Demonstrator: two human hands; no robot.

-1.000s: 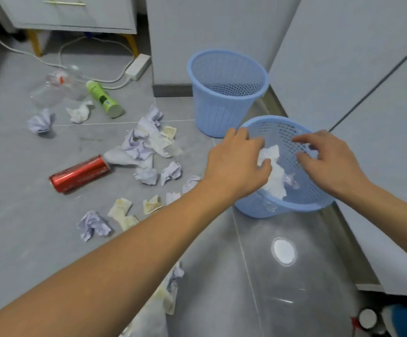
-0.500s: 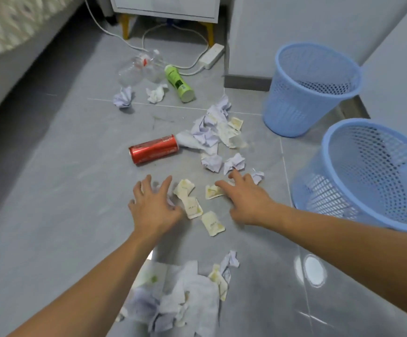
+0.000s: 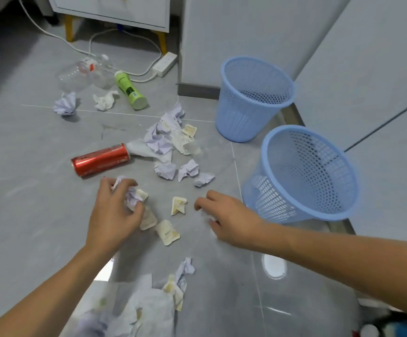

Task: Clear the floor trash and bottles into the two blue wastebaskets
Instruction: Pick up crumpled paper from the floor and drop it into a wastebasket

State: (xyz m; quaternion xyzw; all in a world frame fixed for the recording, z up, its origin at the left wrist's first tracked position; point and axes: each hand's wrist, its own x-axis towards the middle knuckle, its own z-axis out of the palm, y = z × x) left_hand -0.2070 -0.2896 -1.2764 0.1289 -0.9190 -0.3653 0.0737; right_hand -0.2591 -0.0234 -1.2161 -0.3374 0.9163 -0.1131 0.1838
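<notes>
My left hand (image 3: 114, 215) is closed around a crumpled lilac paper ball (image 3: 132, 198) just above the grey floor. My right hand (image 3: 229, 215) rests on the floor with fingers curled over a small white scrap, mostly hidden. Between the hands lies a yellowish folded packet (image 3: 178, 205); two more packets (image 3: 166, 231) lie near my left hand. A red can (image 3: 100, 159) lies on its side behind. The near blue wastebasket (image 3: 304, 173) stands tilted at right, with white paper inside. The far blue wastebasket (image 3: 251, 98) stands upright behind it.
A heap of lilac and white paper (image 3: 166, 142) lies mid-floor. A green bottle (image 3: 130, 90), clear plastic bottles (image 3: 83, 71) and two paper balls lie further back by a power strip (image 3: 164, 63) and cables. More paper (image 3: 144, 307) lies near me. Cabinets line the right.
Both hands left the near wastebasket and came down to the floor. My left hand closed on the lilac paper ball, my right hand curled over a scrap.
</notes>
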